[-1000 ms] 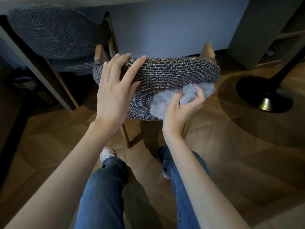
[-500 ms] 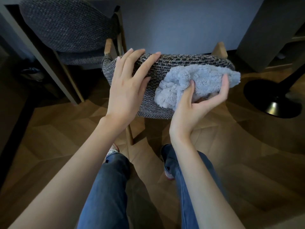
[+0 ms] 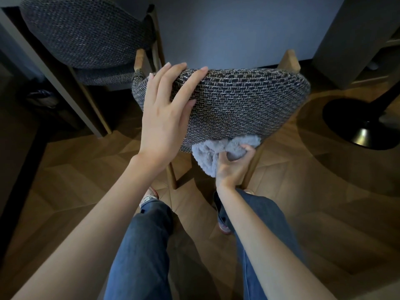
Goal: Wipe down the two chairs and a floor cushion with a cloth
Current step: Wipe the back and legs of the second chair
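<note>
Both hands: left hand (image 3: 164, 118) flat on chair back (image 3: 238, 105), right hand (image 3: 232, 167) gripping cloth (image 3: 207, 154) below.

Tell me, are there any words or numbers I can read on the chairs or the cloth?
None. The near chair shows only woven fabric, the far chair the same, and the fluffy cloth in the right hand carries no tag or label in view.

The grey woven-fabric chair backrest (image 3: 238, 105) stands ahead; a second grey woven chair (image 3: 86, 33) sits behind-left, a black round lamp base (image 3: 355, 124) on the floor right
</note>
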The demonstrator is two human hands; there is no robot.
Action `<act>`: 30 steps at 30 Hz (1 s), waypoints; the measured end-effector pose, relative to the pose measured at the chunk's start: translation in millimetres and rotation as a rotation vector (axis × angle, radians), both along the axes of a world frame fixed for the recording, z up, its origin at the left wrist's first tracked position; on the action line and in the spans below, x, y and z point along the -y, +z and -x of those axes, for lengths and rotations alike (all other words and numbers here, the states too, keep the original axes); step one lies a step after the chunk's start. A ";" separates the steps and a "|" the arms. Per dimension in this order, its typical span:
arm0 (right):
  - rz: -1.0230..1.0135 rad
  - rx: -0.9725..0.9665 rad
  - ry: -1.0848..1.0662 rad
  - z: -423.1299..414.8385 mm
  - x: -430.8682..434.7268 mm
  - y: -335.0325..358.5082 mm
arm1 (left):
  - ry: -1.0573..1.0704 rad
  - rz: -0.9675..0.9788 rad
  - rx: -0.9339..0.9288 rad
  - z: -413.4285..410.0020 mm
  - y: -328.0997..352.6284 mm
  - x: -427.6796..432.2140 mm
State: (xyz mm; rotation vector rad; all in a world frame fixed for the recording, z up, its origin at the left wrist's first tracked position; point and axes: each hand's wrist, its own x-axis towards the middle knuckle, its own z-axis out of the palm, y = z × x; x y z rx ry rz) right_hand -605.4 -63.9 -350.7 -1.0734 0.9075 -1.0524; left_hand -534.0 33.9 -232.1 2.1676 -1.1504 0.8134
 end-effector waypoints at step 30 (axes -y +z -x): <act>0.408 -0.063 0.030 26.2 -31.7 42.4 | -0.023 -0.044 -0.026 -2.6 3.7 -10.4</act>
